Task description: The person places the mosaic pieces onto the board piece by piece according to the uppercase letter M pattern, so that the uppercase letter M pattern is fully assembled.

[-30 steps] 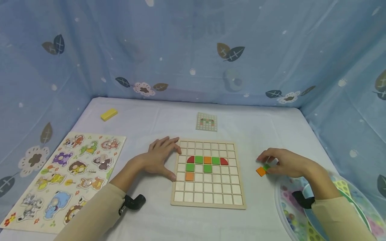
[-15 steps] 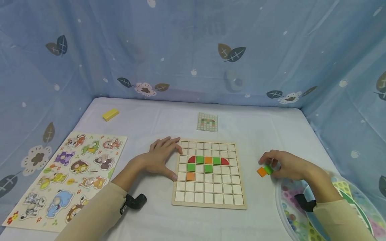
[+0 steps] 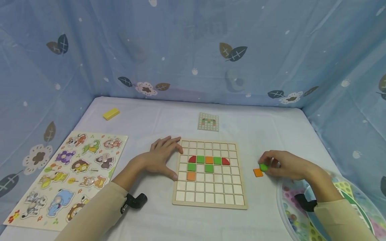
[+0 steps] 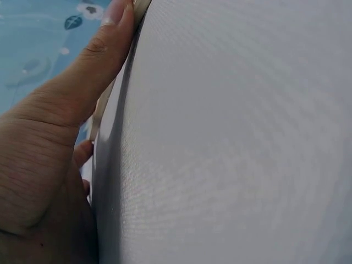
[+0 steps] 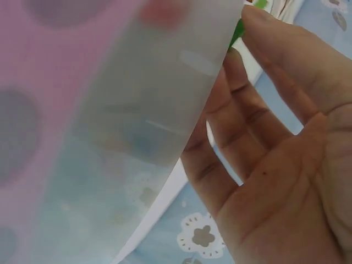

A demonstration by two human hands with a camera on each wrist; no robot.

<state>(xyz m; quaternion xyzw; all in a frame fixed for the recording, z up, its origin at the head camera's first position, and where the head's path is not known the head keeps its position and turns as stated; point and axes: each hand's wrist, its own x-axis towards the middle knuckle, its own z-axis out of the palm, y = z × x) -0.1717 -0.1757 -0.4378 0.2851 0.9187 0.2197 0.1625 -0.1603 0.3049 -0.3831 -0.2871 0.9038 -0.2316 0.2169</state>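
Note:
A wooden grid board (image 3: 208, 199) lies mid-table, with red quarter-round, green and orange tiles set in its upper rows. My left hand (image 3: 158, 159) is spread along the board's left edge, thumb and fingertips right at the rim. In the left wrist view the thumb (image 4: 91, 66) lies against that edge. To the right of the board, my right hand (image 3: 284, 164) pinches a green tile (image 3: 263, 167) between thumb and fingers. An orange tile (image 3: 258, 172) lies on the cloth just left of those fingertips. The right wrist view shows only a sliver of the green tile (image 5: 237, 33).
A small pattern card (image 3: 208, 122) lies behind the board. At the left are an animal puzzle (image 3: 96, 172) and a yellow block (image 3: 111, 114). A clear round container (image 3: 284, 214) with colourful contents stands under the right forearm. Blue curtains surround the white tabletop.
The green tile, first beside the orange one at the fingertips, has turned and come up between the right thumb and fingers. The orange tile now lies apart, slightly left. The left hand stays put.

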